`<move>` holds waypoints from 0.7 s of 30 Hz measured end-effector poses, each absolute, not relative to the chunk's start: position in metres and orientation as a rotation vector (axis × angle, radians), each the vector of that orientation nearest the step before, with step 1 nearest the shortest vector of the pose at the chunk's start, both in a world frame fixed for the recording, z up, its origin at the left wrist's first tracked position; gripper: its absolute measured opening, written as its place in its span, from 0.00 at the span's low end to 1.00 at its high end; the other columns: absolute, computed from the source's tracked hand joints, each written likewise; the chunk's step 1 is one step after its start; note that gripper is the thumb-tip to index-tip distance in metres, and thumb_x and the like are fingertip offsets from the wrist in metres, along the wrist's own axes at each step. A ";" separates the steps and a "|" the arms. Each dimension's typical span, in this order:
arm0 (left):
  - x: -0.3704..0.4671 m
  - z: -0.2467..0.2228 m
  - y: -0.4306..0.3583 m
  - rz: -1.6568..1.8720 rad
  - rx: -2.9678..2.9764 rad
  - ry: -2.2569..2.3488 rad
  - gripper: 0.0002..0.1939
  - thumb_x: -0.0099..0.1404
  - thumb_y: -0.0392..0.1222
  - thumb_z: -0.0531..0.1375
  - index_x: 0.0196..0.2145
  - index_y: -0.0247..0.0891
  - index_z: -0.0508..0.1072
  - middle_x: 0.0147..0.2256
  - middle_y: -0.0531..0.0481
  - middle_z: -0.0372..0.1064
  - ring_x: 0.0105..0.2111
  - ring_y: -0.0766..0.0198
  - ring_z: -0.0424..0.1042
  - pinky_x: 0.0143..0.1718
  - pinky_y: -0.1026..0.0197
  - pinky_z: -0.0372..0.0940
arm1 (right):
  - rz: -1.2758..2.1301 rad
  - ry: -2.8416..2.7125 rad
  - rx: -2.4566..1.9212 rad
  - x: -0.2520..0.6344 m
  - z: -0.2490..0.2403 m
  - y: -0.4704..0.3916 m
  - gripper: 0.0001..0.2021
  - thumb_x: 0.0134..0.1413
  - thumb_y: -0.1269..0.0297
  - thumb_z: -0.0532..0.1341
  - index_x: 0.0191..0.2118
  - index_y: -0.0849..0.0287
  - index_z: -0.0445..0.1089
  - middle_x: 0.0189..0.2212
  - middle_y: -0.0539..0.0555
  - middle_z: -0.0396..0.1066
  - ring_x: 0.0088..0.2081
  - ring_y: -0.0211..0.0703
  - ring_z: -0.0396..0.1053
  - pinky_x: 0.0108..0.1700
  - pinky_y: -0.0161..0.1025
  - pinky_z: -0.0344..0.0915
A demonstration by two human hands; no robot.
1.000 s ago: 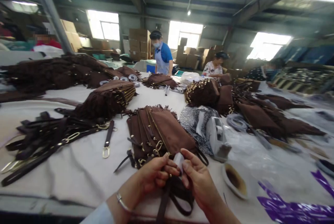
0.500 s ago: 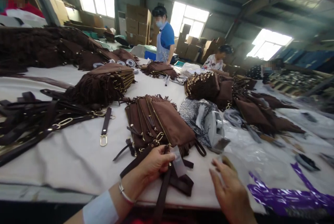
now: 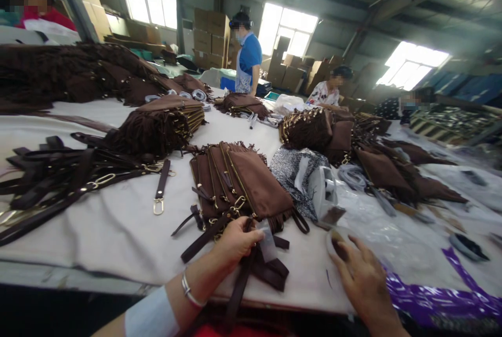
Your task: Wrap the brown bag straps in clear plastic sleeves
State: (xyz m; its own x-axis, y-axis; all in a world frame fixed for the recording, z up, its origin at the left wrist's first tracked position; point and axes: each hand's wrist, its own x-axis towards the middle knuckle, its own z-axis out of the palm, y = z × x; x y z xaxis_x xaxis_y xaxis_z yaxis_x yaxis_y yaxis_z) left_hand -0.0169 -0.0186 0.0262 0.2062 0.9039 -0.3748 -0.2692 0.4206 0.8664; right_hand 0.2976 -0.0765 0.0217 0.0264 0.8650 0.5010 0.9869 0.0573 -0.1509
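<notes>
My left hand [image 3: 240, 237] is closed in a pinch on a dark brown strap [image 3: 242, 279], whose lower end hangs toward the table edge. A small clear plastic piece [image 3: 267, 243] sticks out at its fingertips. Just beyond lies a row of brown fringed pouches [image 3: 259, 180] with gold zippers and clasps. To the right, my right hand [image 3: 361, 271] has its fingers apart beside a small roll of tape [image 3: 332, 243]; the fingers partly cover the roll, and whether they grip it is unclear. A short strap with a gold clasp [image 3: 159, 206] lies to the left.
Dark straps [image 3: 58, 180] lie heaped on the left. Stacks of fringed pouches [image 3: 157, 122] stand farther back. A grey tape dispenser [image 3: 323, 195], clear plastic bags [image 3: 384, 232] and purple plastic [image 3: 431, 295] lie on the right. Several people are around the table, one in blue [image 3: 249, 57].
My right hand has shifted right and a little away from the strap, uncovering more of the tape roll. My left hand keeps its pinch, nearly unmoved. The person in blue has turned slightly.
</notes>
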 end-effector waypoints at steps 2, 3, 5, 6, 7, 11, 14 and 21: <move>-0.016 0.028 -0.020 0.932 0.776 1.074 0.17 0.48 0.43 0.70 0.31 0.34 0.70 0.21 0.59 0.58 0.16 0.76 0.51 0.16 0.68 0.41 | -0.181 -1.786 -1.751 0.275 0.042 -0.081 0.17 0.58 0.49 0.54 0.35 0.56 0.72 0.37 0.61 0.73 0.41 0.54 0.70 0.46 0.48 0.64; -0.016 0.030 -0.020 0.930 0.790 1.086 0.16 0.48 0.43 0.70 0.31 0.34 0.70 0.21 0.59 0.58 0.16 0.76 0.52 0.16 0.68 0.41 | -0.040 -1.759 -1.775 0.260 0.050 -0.082 0.17 0.58 0.49 0.54 0.32 0.55 0.71 0.31 0.57 0.73 0.35 0.50 0.70 0.40 0.44 0.64; -0.016 0.033 -0.021 0.914 0.815 1.119 0.15 0.49 0.42 0.69 0.31 0.34 0.70 0.20 0.59 0.58 0.16 0.75 0.51 0.16 0.68 0.42 | 0.260 -1.718 -1.798 0.229 0.062 -0.081 0.20 0.59 0.47 0.54 0.23 0.55 0.65 0.20 0.51 0.65 0.25 0.43 0.63 0.29 0.39 0.59; -0.017 0.034 -0.021 0.908 0.828 1.135 0.14 0.50 0.41 0.68 0.31 0.34 0.70 0.20 0.59 0.58 0.16 0.75 0.51 0.16 0.67 0.42 | 0.379 -1.692 -1.784 0.213 0.066 -0.078 0.23 0.59 0.46 0.53 0.19 0.55 0.60 0.17 0.48 0.60 0.22 0.40 0.59 0.26 0.38 0.56; -0.017 0.035 -0.021 0.907 0.843 1.147 0.13 0.51 0.41 0.67 0.31 0.34 0.70 0.20 0.59 0.58 0.17 0.74 0.51 0.17 0.67 0.43 | 0.501 -1.673 -1.761 0.199 0.068 -0.074 0.25 0.60 0.45 0.51 0.18 0.55 0.57 0.15 0.47 0.56 0.20 0.38 0.56 0.24 0.37 0.53; -0.018 0.038 -0.024 0.936 0.917 1.146 0.10 0.52 0.40 0.66 0.31 0.34 0.71 0.21 0.57 0.61 0.19 0.72 0.55 0.20 0.67 0.48 | 0.840 -1.751 -1.601 0.156 0.070 -0.047 0.23 0.60 0.47 0.51 0.21 0.57 0.65 0.19 0.49 0.64 0.25 0.40 0.63 0.28 0.35 0.56; -0.019 0.042 -0.026 0.930 0.929 1.173 0.11 0.52 0.40 0.67 0.32 0.34 0.71 0.21 0.56 0.62 0.20 0.71 0.57 0.20 0.67 0.50 | 0.957 -1.835 -1.564 0.138 0.070 -0.031 0.15 0.56 0.54 0.57 0.29 0.59 0.74 0.27 0.52 0.73 0.33 0.45 0.68 0.34 0.37 0.60; -0.041 0.049 -0.024 0.732 0.474 0.845 0.17 0.64 0.51 0.57 0.39 0.31 0.71 0.31 0.47 0.71 0.24 0.68 0.67 0.27 0.64 0.62 | 1.105 -1.599 -1.544 0.143 0.070 -0.041 0.15 0.52 0.54 0.61 0.25 0.60 0.75 0.21 0.49 0.68 0.27 0.40 0.62 0.30 0.35 0.57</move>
